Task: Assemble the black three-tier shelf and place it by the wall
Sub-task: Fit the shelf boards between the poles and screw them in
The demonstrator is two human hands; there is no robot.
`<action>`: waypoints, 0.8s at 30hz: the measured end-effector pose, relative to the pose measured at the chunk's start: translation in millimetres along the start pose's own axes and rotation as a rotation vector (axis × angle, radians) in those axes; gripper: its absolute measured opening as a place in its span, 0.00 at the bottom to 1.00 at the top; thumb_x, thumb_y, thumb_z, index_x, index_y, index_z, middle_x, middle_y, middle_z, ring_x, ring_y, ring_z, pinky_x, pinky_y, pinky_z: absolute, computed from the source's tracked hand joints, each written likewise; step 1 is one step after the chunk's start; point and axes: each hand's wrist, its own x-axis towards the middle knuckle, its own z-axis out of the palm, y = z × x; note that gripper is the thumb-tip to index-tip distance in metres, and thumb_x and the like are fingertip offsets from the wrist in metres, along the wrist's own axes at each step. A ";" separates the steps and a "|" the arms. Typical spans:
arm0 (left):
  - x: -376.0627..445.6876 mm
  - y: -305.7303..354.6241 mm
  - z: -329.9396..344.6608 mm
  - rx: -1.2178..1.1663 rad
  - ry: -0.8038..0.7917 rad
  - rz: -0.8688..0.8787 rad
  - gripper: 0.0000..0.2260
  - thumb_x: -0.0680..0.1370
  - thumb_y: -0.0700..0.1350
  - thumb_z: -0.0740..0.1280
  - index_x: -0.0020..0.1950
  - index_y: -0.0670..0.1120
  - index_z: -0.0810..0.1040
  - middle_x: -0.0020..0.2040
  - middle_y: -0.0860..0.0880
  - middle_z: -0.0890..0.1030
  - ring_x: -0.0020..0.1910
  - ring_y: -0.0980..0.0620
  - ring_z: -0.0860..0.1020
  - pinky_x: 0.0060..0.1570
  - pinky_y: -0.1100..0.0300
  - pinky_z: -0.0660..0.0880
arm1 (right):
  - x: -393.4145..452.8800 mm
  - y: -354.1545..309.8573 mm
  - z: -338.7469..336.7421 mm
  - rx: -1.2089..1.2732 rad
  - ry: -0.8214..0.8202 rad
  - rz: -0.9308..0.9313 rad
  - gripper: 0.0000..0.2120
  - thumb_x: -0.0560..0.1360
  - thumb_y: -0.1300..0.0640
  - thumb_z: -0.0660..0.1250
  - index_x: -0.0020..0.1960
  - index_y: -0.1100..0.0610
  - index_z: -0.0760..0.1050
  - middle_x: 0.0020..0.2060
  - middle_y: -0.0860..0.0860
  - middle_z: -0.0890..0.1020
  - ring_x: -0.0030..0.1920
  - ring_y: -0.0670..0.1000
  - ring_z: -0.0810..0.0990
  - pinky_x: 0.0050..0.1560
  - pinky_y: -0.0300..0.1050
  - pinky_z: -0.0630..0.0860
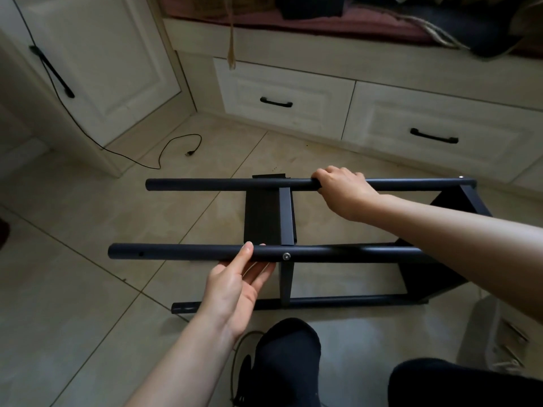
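- Shelf [286,218] lay on its side on the tile floor [88,218], half built, its poles running left to right across the view.
- Far pole [205,184] and near pole [182,251] were uppermost; a third pole [338,301] sat low, close to the floor.
- Two black panels were fitted: one mid-frame [261,215], one at the right end [458,201]. Left pole ends stood free, with no panel there.
- A silver screw [286,256] showed on the near pole at the mid panel; an unfilled hole [141,254] near that pole's left end.
- Right hand [342,186] gripped the far pole from above, fingers curled over it, just right of the mid panel.
- Left hand [235,289] cupped the near pole from below, palm up, thumb lying along the front of the pole, fingers behind and under it; a loose hold.
- Person's knees in black [289,356] at the bottom edge, near the shelf.
- Beyond the shelf: cream drawers [293,95] with black handles under a bench with a reddish cushion [293,23].
- Cream cupboard door [97,54] at left; a black cable [176,142] trailed from it onto the floor.
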 end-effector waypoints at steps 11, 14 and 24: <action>-2.6 17.1 21.3 0.055 -0.109 0.044 0.17 0.78 0.40 0.68 0.65 0.37 0.73 0.52 0.37 0.85 0.52 0.41 0.85 0.40 0.51 0.83 | 4.9 22.9 -23.5 -0.074 0.095 -0.060 0.08 0.80 0.62 0.59 0.58 0.56 0.71 0.51 0.54 0.76 0.50 0.58 0.75 0.41 0.50 0.65; -5.4 35.6 42.5 0.116 -0.157 0.113 0.13 0.79 0.40 0.68 0.62 0.40 0.74 0.48 0.40 0.86 0.48 0.43 0.86 0.37 0.53 0.83 | 2.0 31.9 -42.7 -0.007 0.136 0.010 0.07 0.80 0.60 0.60 0.58 0.55 0.71 0.52 0.55 0.76 0.51 0.59 0.76 0.41 0.50 0.66; -23.5 102.6 130.9 0.508 -0.312 0.194 0.08 0.80 0.39 0.68 0.58 0.39 0.76 0.53 0.38 0.84 0.52 0.40 0.85 0.41 0.50 0.84 | -30.9 61.8 -115.3 0.256 0.168 0.237 0.09 0.80 0.56 0.63 0.57 0.60 0.71 0.53 0.59 0.76 0.49 0.60 0.77 0.52 0.59 0.77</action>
